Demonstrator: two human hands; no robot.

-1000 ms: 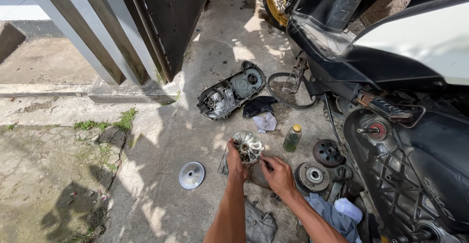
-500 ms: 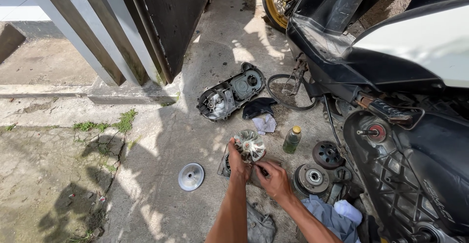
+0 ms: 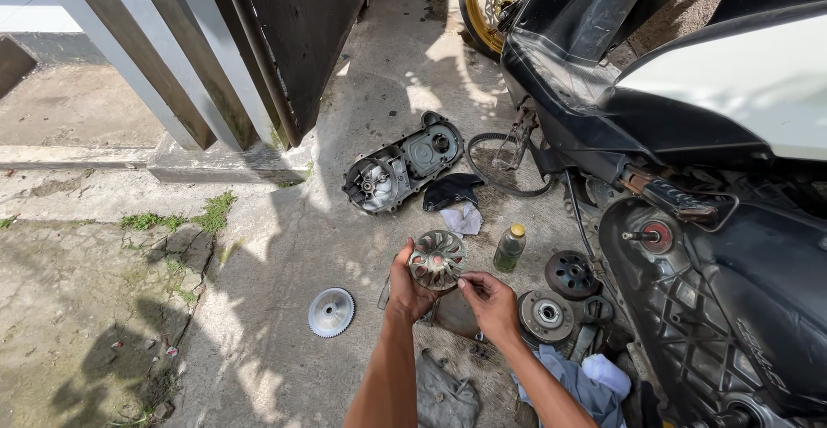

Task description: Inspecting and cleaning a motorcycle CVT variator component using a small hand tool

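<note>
My left hand (image 3: 405,288) holds a round finned metal pulley part (image 3: 437,260) upright by its left rim, above the concrete ground. My right hand (image 3: 489,300) sits just right of and below the part, fingertips pinched together near its lower right edge; whether it holds something small I cannot tell. A toothed metal disc (image 3: 331,312) lies flat on the ground left of my left arm. A clutch assembly (image 3: 545,314) and a dark round clutch housing (image 3: 570,273) lie on the ground right of my right hand.
A removed engine side cover (image 3: 402,164) lies inside-up ahead. Near it are a black cloth (image 3: 452,189), a white rag (image 3: 463,218) and a small green bottle (image 3: 509,248). The opened scooter (image 3: 689,178) fills the right. Rags (image 3: 444,393) lie beneath my arms. A dark wooden gate (image 3: 293,40) stands behind.
My right hand has moved off the part's face to its lower right, fingers now pinched. The part has turned so its fins face me more fully.
</note>
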